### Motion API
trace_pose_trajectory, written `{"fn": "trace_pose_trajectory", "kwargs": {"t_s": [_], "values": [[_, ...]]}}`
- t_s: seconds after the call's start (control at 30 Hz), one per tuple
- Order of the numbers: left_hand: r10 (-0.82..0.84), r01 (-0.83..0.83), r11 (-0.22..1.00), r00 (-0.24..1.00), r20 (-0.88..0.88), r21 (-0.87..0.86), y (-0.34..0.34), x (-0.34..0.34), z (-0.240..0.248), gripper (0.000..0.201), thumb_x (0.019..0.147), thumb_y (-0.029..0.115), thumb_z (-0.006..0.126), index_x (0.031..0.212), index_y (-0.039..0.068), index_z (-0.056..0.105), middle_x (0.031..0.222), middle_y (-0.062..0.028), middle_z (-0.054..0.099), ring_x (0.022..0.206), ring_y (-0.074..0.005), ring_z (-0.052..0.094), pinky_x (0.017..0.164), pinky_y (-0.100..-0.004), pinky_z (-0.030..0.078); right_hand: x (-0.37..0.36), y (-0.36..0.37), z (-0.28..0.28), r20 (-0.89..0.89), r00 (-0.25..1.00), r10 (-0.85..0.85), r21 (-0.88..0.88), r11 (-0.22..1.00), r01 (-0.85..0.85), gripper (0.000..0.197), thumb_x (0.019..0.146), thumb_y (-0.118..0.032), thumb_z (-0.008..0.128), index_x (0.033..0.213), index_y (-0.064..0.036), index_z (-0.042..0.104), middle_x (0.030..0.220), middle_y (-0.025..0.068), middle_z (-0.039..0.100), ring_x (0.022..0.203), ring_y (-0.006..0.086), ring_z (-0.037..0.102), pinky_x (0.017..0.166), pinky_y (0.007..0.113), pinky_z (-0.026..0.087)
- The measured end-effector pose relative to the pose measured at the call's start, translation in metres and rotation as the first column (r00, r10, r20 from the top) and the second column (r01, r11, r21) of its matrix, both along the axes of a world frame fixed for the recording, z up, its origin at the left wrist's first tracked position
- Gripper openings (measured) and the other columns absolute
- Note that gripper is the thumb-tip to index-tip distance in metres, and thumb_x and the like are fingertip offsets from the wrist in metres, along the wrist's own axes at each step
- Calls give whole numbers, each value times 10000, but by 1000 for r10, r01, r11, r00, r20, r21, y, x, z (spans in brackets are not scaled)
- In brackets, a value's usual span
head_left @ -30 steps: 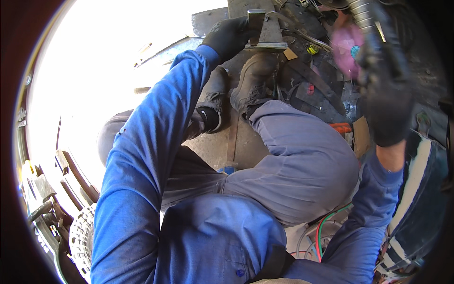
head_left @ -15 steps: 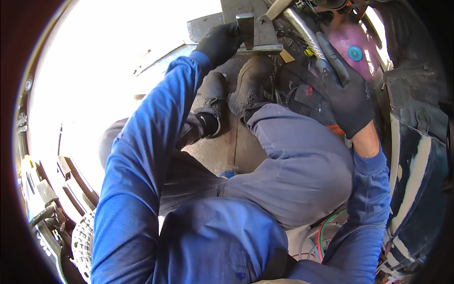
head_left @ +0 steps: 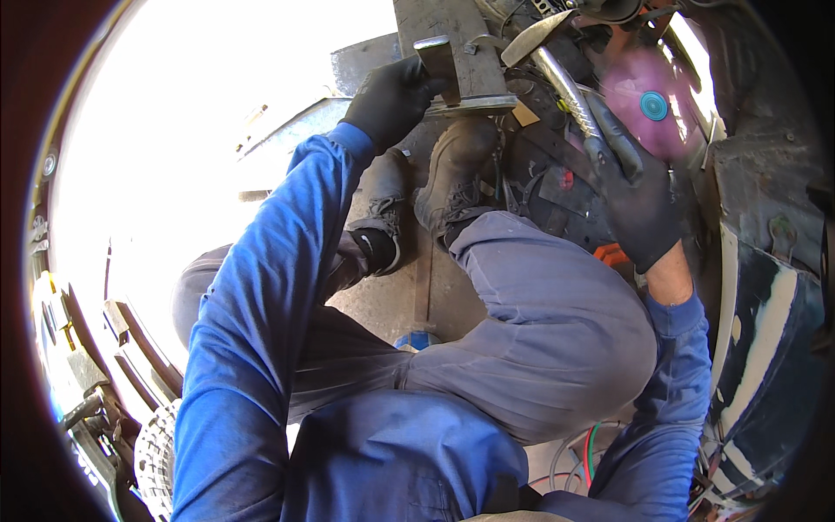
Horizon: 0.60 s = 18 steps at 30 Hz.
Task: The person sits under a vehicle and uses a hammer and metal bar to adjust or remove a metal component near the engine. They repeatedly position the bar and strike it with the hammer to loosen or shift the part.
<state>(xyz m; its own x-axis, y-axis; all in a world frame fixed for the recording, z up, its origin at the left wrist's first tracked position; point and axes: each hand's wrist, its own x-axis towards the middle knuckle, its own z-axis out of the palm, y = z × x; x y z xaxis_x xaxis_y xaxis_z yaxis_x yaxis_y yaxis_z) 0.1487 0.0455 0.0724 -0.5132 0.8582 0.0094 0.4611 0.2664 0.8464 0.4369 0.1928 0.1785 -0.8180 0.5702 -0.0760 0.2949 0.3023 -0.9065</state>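
My left hand point(head_left: 387, 100), in a black glove, grips a flat metal piece point(head_left: 441, 68) with a bent-over top end. The piece leans slightly, its lower end by a metal strip point(head_left: 483, 106) that lies across a worn board point(head_left: 448, 30). In my right hand point(head_left: 642, 196), also gloved in black, is a hammer point(head_left: 565, 83) held by its shiny metal handle. Its long, narrow head point(head_left: 535, 39) is raised to the right of the metal piece, apart from it. The palm side of both hands is hidden.
My boots point(head_left: 457, 161) stand just below the board. A pink container point(head_left: 635, 83) with a teal cap point(head_left: 653, 105) sits beyond my right hand. Dark panels point(head_left: 765, 331) rise at the right. Red and green hoses point(head_left: 592, 452) run by my right forearm. Parts point(head_left: 96, 391) crowd the lower left.
The hammer's head has come a little nearer and to the right, showing more fully. The metal piece has gone from nearly upright to leaning left at its top. The view has shifted slightly.
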Motion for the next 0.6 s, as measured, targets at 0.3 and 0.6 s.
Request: {"fn": "trace_pose_trajectory", "kwargs": {"t_s": [0.3,0.6], "values": [[-49,73,988,983,-175,139,13,6,-2,219,1002,227,665,1140,67,726,904,-165,736,803,-279,699,777,-394,549,-7,-15,94,-78,980,-183,210,958,195,424,1008,-75,605,1432,-51,616,941,12,695,776,49,591,643,207,503],[-97,109,994,901,-424,3,22,5,0,244,1004,233,629,1186,93,712,1023,-190,746,933,-388,715,820,-434,573,-11,-14,38,155,987,44,596,793,-129,399,987,-112,622,1368,3,636,977,111,733,854,188,680,774,314,546]]}}
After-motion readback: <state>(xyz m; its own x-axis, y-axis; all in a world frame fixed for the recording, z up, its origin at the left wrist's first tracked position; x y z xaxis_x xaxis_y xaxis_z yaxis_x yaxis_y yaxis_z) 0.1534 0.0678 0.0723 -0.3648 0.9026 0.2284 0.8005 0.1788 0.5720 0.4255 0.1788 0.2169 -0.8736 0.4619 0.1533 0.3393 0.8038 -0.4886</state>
